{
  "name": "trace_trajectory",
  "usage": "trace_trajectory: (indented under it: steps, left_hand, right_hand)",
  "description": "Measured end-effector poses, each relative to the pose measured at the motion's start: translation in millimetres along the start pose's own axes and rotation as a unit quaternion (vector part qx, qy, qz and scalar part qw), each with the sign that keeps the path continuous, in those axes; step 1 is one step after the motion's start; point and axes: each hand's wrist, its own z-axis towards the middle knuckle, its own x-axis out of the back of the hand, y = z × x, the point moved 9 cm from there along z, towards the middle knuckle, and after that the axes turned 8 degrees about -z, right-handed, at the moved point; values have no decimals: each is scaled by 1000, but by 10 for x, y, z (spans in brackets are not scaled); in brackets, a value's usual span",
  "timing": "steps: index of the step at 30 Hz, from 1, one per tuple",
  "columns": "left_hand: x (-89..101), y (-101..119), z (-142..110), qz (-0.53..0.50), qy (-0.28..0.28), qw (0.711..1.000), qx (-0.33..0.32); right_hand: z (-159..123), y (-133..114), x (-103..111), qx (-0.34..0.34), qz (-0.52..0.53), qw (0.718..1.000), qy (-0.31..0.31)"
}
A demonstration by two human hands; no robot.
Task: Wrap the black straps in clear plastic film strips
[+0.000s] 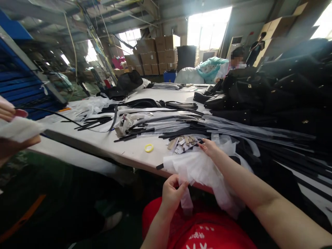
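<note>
White strip [186,203] in the left hand [173,192], just off the table's near edge; right hand [207,147] at a heap of small card pieces [183,142].
The left thumb and forefinger pinch the strip, whose lower end hangs over the red clothing [207,230]; the right fingers are bent together at the heap's edge, and whether they grip a piece I cannot tell. Between the hands, a loose pile of white sheeting [207,169] spills over the edge of the table [135,154]. A yellow ring [148,148] lies left of the card pieces, clear plastic strips [233,127] stretch beyond the right hand, and black bags [280,86] are heaped at the far right.
</note>
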Motion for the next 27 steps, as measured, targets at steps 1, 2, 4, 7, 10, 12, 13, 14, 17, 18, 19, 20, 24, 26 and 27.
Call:
trace_trajectory:
  steps: [1,2,4,7,10,12,13,14,17,18,19,20,24,26,27]
  left_hand:
    - [-4,8,-11,7,-5,1000,-4]
    - [-4,18,-20,15,-9,1000,-8]
    - [11,48,-33,30,-12,999,-14]
    - [43,95,-39,44,-7,999,-18]
    - [53,119,-37,42,-5,999,-12]
    - [57,124,-40,40,-3,999,-6]
    - [63,125,-42,39,-2,999,-4]
    - [70,125,-44,39,0,999,-2]
    - [78,135,-54,40,-1,999,-1]
    - [75,143,-58,41,-3,999,-2]
    - [71,155,-63,44,-5,999,-6]
    - [65,170,-68,50,-7,999,-12]
    - [55,252,-64,101,-2,994,-52]
    - [62,363,-62,134,12,987,-93]
    - [71,451,-73,151,24,981,-119]
  right_hand:
    - [82,-12,2,-12,12,1000,10]
    - [147,-23,-1,-22,22,999,16]
    - [240,-40,-20,-37,34,999,20]
    - [335,-53,-41,-51,41,997,33]
    - [398,-38,6,-50,41,995,77]
    - [419,-15,62,-42,39,992,110]
    - [424,0,84,-39,38,991,121]
    - [426,15,97,-38,36,991,126]
    - [410,25,70,-43,36,993,103]
    - [391,6,43,-45,37,995,86]
    - [362,-28,8,-46,37,996,66]
    - [324,-75,-35,-45,36,997,43]
    - [74,-333,-300,-13,21,998,-63]
    - [-123,-436,-479,16,3,993,-121]
    - [-252,-466,-574,32,-6,988,-153]
